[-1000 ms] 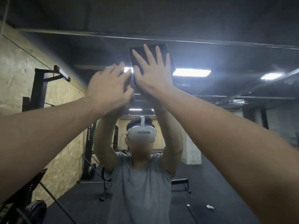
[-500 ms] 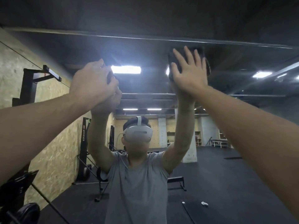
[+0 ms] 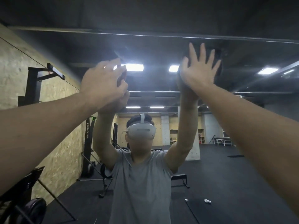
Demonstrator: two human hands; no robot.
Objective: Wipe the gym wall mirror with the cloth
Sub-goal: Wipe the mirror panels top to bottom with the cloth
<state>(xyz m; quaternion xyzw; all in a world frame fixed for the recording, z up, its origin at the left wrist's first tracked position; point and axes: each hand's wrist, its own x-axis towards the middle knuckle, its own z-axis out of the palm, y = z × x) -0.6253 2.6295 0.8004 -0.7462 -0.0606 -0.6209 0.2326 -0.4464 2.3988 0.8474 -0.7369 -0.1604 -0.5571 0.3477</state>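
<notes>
The wall mirror [image 3: 155, 50] fills the view and reflects me with both arms raised. My right hand [image 3: 199, 70] presses a dark cloth [image 3: 218, 61] flat against the glass near the mirror's top edge, fingers spread and straight. Only the cloth's rim shows around my fingers. My left hand [image 3: 102, 83] is raised to the left of it, fingers loosely bent with the tips at the glass. It is blurred, and I see nothing held in it.
A chipboard wall [image 3: 14, 78] with a black bracket [image 3: 40, 75] runs along the left. A black weight plate and rack [image 3: 32, 210] stand at the lower left. The reflection shows a black gym floor, a rowing machine and benches behind me.
My right hand has slid the cloth to the right along the upper part of the mirror. My left hand has stayed at about the same place on the glass.
</notes>
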